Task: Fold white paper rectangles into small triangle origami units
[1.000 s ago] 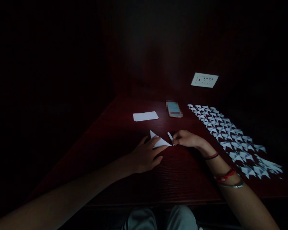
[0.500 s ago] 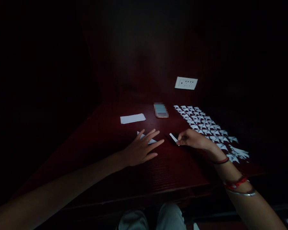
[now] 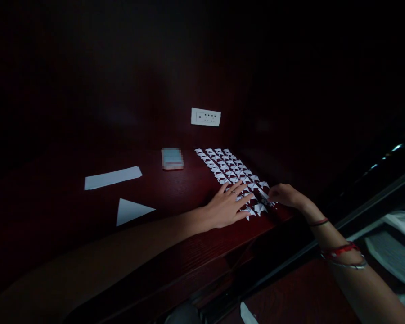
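paper triangle (image 3: pixel 131 212) | white, flat, pointing right | folded papers (image 3: pixel 223 165) | white, in slanting rows

Dark reddish wall (image 3: pixel 148 108) in dim light, white socket plate (image 3: pixel 205 117), deep-red tabletop (image 3: pixel 189 186), bright glints (image 3: pixel 397 147) far right

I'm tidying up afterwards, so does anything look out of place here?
Perhaps one thing: a white piece shows below the front edge of the table, away from the folded papers. I can't tell what it is.
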Motion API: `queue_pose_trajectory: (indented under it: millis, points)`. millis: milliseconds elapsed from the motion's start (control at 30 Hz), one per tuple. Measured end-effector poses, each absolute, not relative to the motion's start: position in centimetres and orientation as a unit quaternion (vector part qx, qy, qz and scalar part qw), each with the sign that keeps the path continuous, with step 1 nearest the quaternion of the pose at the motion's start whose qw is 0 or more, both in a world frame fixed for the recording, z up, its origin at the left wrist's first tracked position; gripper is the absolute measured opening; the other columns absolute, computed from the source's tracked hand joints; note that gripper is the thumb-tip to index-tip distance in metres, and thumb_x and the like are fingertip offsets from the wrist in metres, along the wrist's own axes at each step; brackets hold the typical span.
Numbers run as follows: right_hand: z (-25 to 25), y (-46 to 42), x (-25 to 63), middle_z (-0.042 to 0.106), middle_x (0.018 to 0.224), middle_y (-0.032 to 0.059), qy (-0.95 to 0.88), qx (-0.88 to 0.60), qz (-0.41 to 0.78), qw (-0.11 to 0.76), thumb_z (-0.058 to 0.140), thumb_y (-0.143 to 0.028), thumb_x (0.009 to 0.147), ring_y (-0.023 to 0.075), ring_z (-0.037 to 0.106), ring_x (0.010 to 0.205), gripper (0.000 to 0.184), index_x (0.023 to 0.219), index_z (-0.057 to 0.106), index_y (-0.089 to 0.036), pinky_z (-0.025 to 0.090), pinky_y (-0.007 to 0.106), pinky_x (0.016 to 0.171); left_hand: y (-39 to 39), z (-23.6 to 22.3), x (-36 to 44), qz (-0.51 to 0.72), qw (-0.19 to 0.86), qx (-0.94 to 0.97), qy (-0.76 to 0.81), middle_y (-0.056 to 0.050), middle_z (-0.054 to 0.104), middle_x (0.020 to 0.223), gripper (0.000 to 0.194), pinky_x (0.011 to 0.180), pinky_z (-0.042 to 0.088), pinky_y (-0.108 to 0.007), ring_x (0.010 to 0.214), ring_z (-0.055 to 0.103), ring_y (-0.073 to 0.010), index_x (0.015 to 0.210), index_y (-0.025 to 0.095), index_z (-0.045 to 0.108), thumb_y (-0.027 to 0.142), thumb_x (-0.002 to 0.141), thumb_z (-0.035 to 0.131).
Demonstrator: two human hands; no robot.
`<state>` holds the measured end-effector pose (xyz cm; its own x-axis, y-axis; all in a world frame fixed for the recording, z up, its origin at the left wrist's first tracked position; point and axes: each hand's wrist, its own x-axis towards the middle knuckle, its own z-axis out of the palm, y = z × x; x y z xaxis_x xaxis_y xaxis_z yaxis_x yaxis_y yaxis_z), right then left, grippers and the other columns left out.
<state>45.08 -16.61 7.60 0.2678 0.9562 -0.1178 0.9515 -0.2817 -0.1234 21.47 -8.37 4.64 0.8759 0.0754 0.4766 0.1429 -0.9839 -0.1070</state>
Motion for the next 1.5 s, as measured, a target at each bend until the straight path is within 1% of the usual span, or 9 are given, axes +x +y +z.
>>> queue_pose_trajectory:
  millis: [233,400,567,767,933,1067,1200,1400,1500]
  points:
    - [7.0,-14.9,44.6,0.061,0.068,0.0065,-0.514,-0.856,0.042,-0.031,0.056,-0.032,0.061,0.0149,0.056,0.059,0.019,0.071,0.064,-0.017,0.036,0.022,0.050,-6.9,3.4,22.0,-0.216,0.078,-0.970,-0.075,-0.008,0.025,0.129,0.047,0.093,0.015,-0.044,0.120,0.013,-0.0253,0.122,0.021,0.029,0.046,0.082,0.030]
    - [8.3,-13.5,40.1,0.061,0.070,0.0094,-0.569,-0.822,-0.002,-0.018,0.049,-0.037,0.069,0.0156,0.055,0.064,0.026,0.073,0.063,-0.016,0.035,0.023,0.053,-5.4,2.5,19.5,-0.197,0.080,-0.971,-0.113,-0.009,0.025,0.128,0.046,0.094,0.015,-0.044,0.120,0.014,-0.0255,0.122,0.020,0.029,0.045,0.083,0.029]
    - [7.9,-10.5,34.0,0.061,0.065,0.0071,-0.665,-0.747,-0.007,0.022,0.047,-0.037,0.072,0.0149,0.054,0.061,0.025,0.068,0.063,-0.017,0.034,0.023,0.053,-3.3,2.7,13.3,-0.187,0.069,-0.967,-0.157,-0.009,0.024,0.129,0.046,0.094,0.017,-0.043,0.120,0.013,-0.0250,0.123,0.021,0.026,0.042,0.083,0.030]
    - [6.3,-5.1,24.2,0.062,0.069,0.0058,-0.789,-0.601,0.079,0.101,0.049,-0.037,0.072,0.0131,0.053,0.061,0.024,0.072,0.062,-0.017,0.035,0.022,0.055,0.6,3.0,2.0,-0.121,-0.018,-0.967,-0.223,-0.007,0.031,0.126,0.045,0.091,0.026,-0.035,0.116,0.025,-0.0208,0.123,0.021,0.027,0.041,0.083,0.031]
    - [5.0,-1.6,17.9,0.061,0.073,0.0022,-0.844,-0.503,0.161,0.088,0.058,-0.039,0.062,0.0124,0.052,0.063,0.028,0.079,0.061,-0.017,0.035,0.022,0.056,2.4,2.1,-4.3,-0.132,-0.069,-0.957,-0.250,-0.007,0.039,0.119,0.044,0.090,0.027,-0.030,0.111,0.034,-0.0174,0.119,0.019,0.035,0.039,0.081,0.038]
    - [3.8,-0.2,16.4,0.059,0.073,0.0015,-0.857,-0.469,0.185,0.105,0.062,-0.034,0.058,0.0118,0.051,0.063,0.031,0.082,0.059,-0.016,0.035,0.021,0.056,2.4,1.7,-5.3,-0.161,-0.095,-0.953,-0.237,-0.007,0.043,0.114,0.044,0.089,0.029,-0.029,0.105,0.039,-0.0163,0.116,0.019,0.039,0.039,0.077,0.046]
    - [3.1,-0.4,16.6,0.057,0.069,0.0004,-0.834,-0.492,0.216,0.130,0.060,-0.027,0.061,0.0093,0.049,0.058,0.026,0.084,0.057,-0.015,0.034,0.019,0.053,1.9,1.7,-4.9,-0.194,-0.112,-0.941,-0.252,-0.005,0.048,0.101,0.041,0.082,0.035,-0.029,0.093,0.046,-0.0152,0.111,0.019,0.044,0.036,0.075,0.050]
    - [3.0,-1.4,16.6,0.055,0.073,0.0016,-0.832,-0.490,0.194,0.176,0.059,-0.024,0.063,0.0102,0.049,0.065,0.017,0.078,0.060,-0.016,0.035,0.020,0.058,1.1,2.2,-4.6,-0.244,-0.137,-0.924,-0.259,-0.001,0.053,0.087,0.018,0.076,0.038,-0.026,0.083,0.049,-0.0119,0.093,0.019,0.053,0.018,0.078,0.044]
    - [3.0,-1.4,16.5,0.055,0.074,0.0024,-0.833,-0.484,0.186,0.190,0.058,-0.024,0.064,0.0109,0.049,0.068,0.011,0.071,0.061,-0.015,0.035,0.021,0.061,0.8,2.5,-4.6,-0.261,-0.121,-0.919,-0.271,0.000,0.053,0.083,0.016,0.074,0.039,-0.026,0.080,0.049,-0.0114,0.086,0.019,0.054,0.015,0.078,0.041]
